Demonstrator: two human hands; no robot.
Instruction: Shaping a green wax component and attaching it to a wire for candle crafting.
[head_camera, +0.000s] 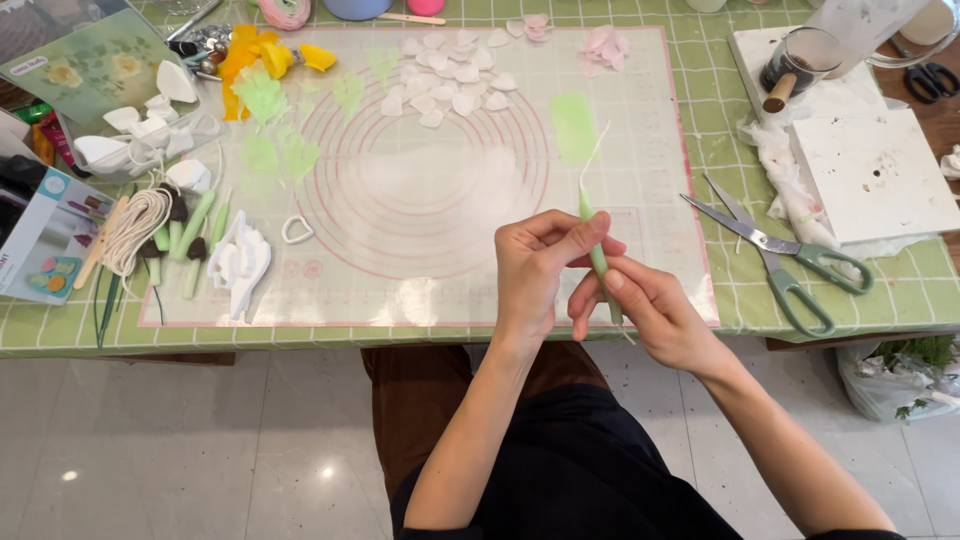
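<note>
Leftmost, at the table edge, we kept one coil of pale cord (135, 228) beside a row of green stems (190, 240), within reach yet off the working zone; we could not count the stems exactly, as they overlapped. Next, one white heart-shaped cutter (297, 230) lay on the translucent mat (420, 280), and cut green leaves (275, 120) sat toward the far left of that mat, at least four of them. Further along, white petals (450, 80) were grouped at the far edge, more than a dozen, apart from a smaller pink cluster (605, 42). Centrally, near the front edge of the mat and above our lap, we held one green-wrapped wire stem (597, 240), tilted slightly, its bare white tip pointing away from us. Our left hand (540, 270) pinched the stem between thumb and forefinger near its upper wrapped part, steadying it. Our right hand (650, 310) gripped it lower down, thumb pressed on the wrap with the fingers curled behind. Rightmost, one pair of green-handled scissors (790, 260) lay shut on the checked cloth (900, 290), just beside the mat, and one white board (870, 175) rested farther back.
</note>
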